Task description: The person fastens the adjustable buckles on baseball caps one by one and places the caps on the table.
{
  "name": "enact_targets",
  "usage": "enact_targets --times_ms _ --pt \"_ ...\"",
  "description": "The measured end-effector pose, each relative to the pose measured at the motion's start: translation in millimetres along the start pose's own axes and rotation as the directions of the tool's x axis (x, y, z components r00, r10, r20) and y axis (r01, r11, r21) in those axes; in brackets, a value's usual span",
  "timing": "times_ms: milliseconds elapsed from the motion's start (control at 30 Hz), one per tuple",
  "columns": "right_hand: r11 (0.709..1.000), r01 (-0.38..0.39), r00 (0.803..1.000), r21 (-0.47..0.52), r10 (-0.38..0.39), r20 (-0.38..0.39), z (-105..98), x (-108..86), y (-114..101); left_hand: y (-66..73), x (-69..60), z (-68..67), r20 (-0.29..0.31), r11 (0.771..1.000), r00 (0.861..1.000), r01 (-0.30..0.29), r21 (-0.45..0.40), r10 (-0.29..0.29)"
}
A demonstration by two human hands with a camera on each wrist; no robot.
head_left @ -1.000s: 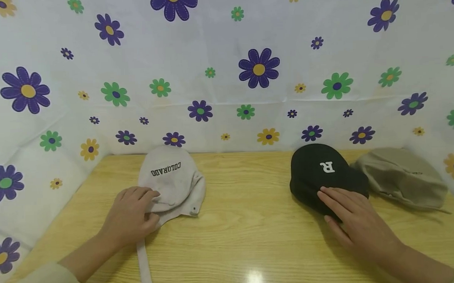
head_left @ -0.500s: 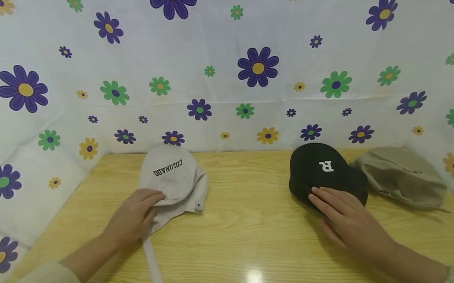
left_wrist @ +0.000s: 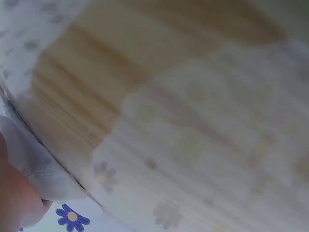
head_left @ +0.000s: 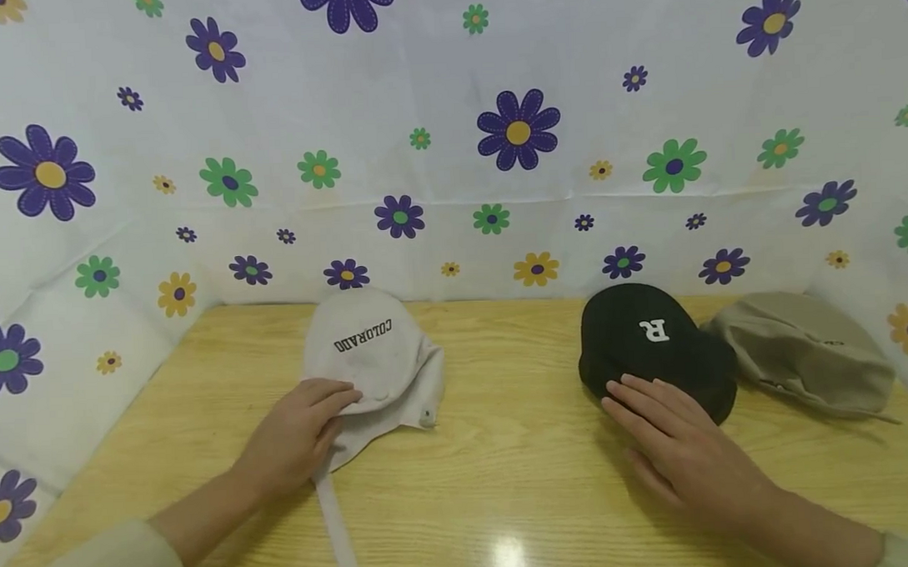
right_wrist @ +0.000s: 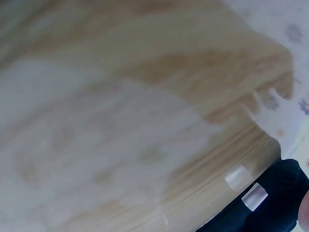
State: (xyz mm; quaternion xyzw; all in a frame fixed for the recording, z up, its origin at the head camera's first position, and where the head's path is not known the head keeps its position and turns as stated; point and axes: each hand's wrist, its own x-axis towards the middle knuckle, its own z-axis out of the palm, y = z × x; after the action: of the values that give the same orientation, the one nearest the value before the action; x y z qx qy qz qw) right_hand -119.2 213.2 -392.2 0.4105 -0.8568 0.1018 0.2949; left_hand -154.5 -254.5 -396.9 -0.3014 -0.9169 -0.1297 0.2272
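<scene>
In the head view my left hand (head_left: 297, 435) holds the near edge of an off-white cap (head_left: 366, 341) lettered COLORADO, fingers over it and the thumb hidden. A pale strap (head_left: 335, 530) runs from that cap toward me. My right hand (head_left: 688, 450) rests with fairly straight fingers on the near side of a black cap (head_left: 628, 336) with a white R. The left wrist view shows a bit of the left hand (left_wrist: 19, 200) against the pale cap (left_wrist: 36, 159). At the right wrist view's lower right, a small shiny piece (right_wrist: 254, 196) sits on the black cap's edge.
A khaki cap (head_left: 809, 354) lies at the far right, against the black one. All three caps are on a wood-grain table (head_left: 505, 448). Behind and at the sides hangs a white flower-printed cloth (head_left: 432, 84).
My left hand and the off-white cap have slid to the right, the strap trailing along. The right hand has shifted slightly left on the black cap, which stays in place.
</scene>
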Motion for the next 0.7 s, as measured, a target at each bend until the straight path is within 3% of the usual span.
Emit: enact_targets --times_ms 200,333,500,600,700 --pt "1.0 -0.018 0.998 0.01 0.018 0.062 1 7.0 0 9.5 15.3 7.2 -0.003 0.999 0.999 -0.038 -0.008 0.038" --pt "0.998 -0.038 0.995 0.043 0.034 0.094 4 5.1 -11 24.0 12.6 14.0 0.009 0.998 0.999 -0.047 -0.033 0.047" --pt "0.996 -0.051 0.992 0.076 0.041 0.121 8 3.8 -22 40.6 12.2 20.1 0.066 0.997 0.996 -0.048 -0.06 0.052" --pt "0.993 -0.068 0.992 0.094 0.057 0.111 9 11.5 -20 46.5 25.5 21.7 0.082 0.997 0.996 -0.039 -0.072 0.045" --pt "0.991 -0.07 0.992 0.117 0.057 0.108 10 18.7 -20 52.1 37.3 24.8 0.088 0.994 0.993 -0.072 -0.085 0.079"
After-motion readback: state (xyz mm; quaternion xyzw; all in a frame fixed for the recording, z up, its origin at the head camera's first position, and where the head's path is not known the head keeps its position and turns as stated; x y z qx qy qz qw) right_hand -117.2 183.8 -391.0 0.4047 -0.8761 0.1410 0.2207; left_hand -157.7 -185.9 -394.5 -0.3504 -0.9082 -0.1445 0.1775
